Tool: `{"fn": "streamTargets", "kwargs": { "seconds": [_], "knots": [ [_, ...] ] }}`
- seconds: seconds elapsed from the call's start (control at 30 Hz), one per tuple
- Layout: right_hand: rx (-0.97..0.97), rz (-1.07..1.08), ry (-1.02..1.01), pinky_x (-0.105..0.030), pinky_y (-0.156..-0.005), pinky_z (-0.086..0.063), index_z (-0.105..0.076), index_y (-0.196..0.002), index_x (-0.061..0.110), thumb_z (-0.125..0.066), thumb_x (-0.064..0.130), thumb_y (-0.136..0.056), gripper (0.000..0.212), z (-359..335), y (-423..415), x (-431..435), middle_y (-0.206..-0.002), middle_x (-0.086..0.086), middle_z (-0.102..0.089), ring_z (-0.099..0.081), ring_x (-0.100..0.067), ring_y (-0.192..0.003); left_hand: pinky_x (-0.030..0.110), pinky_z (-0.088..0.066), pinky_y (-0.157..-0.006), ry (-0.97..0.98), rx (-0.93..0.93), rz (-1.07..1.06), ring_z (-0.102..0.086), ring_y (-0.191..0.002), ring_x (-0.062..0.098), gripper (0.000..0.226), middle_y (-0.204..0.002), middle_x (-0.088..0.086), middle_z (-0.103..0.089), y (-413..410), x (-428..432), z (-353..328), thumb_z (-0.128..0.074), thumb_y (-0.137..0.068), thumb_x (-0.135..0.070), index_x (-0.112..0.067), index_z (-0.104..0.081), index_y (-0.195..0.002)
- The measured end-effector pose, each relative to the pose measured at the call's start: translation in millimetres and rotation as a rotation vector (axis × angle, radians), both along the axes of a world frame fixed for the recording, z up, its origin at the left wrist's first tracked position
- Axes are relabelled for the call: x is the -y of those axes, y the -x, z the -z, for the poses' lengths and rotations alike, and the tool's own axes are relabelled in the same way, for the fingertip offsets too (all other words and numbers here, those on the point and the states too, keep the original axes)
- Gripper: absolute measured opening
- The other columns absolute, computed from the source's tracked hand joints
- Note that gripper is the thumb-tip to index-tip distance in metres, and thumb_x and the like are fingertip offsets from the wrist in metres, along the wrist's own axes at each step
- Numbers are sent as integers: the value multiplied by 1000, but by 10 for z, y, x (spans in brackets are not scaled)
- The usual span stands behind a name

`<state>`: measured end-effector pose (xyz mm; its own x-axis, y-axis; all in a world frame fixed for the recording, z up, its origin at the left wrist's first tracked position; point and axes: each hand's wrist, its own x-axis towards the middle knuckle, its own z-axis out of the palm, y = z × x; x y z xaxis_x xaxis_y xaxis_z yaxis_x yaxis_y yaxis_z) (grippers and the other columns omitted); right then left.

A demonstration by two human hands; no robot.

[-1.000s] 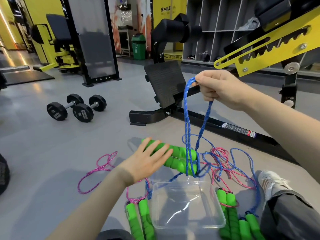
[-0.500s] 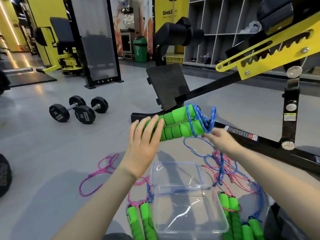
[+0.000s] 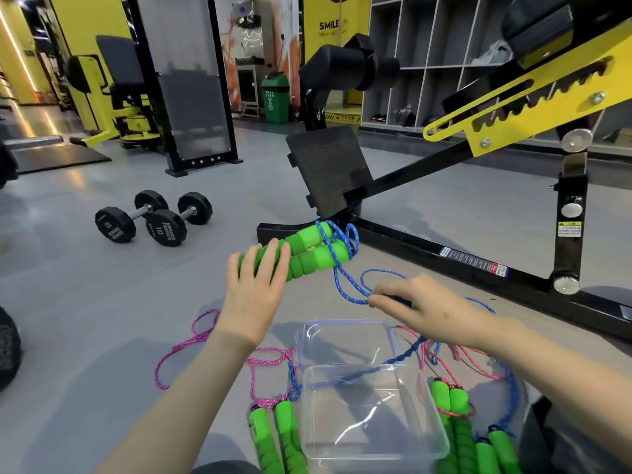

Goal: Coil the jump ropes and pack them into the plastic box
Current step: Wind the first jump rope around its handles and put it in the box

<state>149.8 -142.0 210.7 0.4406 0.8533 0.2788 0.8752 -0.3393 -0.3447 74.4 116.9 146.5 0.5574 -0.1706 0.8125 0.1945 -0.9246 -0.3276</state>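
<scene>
My left hand [image 3: 254, 289] grips a pair of green foam handles [image 3: 309, 249], held side by side above the floor. A blue rope [image 3: 345, 278] is wound in a few loops round their right ends and hangs down to my right hand [image 3: 410, 304], which pinches it. Below lies the clear plastic box [image 3: 427, 436] with its clear lid [image 3: 309, 340] just behind it. The rope's slack runs over the box. Pink-roped handles [image 3: 277, 439] lie left of the box; more green handles [image 3: 458, 429] lie to the right.
A pink rope [image 3: 184, 347] trails over the grey floor at left. Two black dumbbells [image 3: 154, 217] lie further back left. A black and yellow gym machine frame [image 3: 461, 254] crosses close behind my hands. My dark-trousered leg shows at the bottom right.
My right hand came down from its raised position, laid blue loops round the handle ends, and now pinches the rope lower, above the box. My left hand lifted the handles off the floor.
</scene>
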Motion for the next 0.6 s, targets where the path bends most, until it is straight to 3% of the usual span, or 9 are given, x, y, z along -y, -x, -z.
{"fn": "streamTargets", "kwargs": {
  "seconds": [0.07,0.17,0.27,0.37,0.5,0.6],
  "knots": [
    [31,-26,35,-20,-54,-32,-64,-78,10,-47,36,-95,35,-147,-10,-19,-51,3,-43,-39,-13,-54,54,-45,-83,-61,-11,29,-44,-104,40,48,-128,23,-48,-7,17,10,-14,-94,11,4,-44,-131],
    [101,-43,98,-24,-54,-33,-61,-70,17,-51,40,-93,35,-372,-90,-65,-50,4,-42,-38,-14,-51,54,-39,-87,-177,-7,89,-46,-105,39,44,-125,21,-55,-4,61,-1,-21,-94,10,2,-48,-128],
    [154,-6,91,-22,-53,-32,-56,-65,16,-54,40,-91,35,-550,-189,-127,-53,3,-48,-43,-14,-54,52,-37,-90,-256,6,162,-46,-107,38,43,-127,18,-48,16,134,-14,-21,-96,8,0,-48,-128],
    [140,4,67,-15,-53,-33,-53,-62,28,-59,37,-89,30,-679,-279,-185,-52,13,-49,-49,-2,-57,53,-37,-93,-290,5,222,-46,-110,37,41,-129,17,-44,39,222,-48,-19,-99,5,-1,-46,-130],
    [-70,-26,-3,-17,-54,-35,-60,-64,6,-65,33,-86,35,-750,-390,-211,-56,-2,-54,-44,-5,-52,54,-38,-95,-260,41,319,-47,-111,35,37,-130,15,-43,43,323,-117,-25,-100,3,-3,-45,-130],
    [-280,-28,-102,-20,-50,-32,-58,-66,-1,-66,31,-85,38,-766,-425,-205,-54,-7,-45,-37,-11,-51,53,-39,-95,-231,50,391,-48,-112,35,34,-130,14,-44,64,439,-143,-26,-102,-1,-4,-45,-130]
  ]
}}
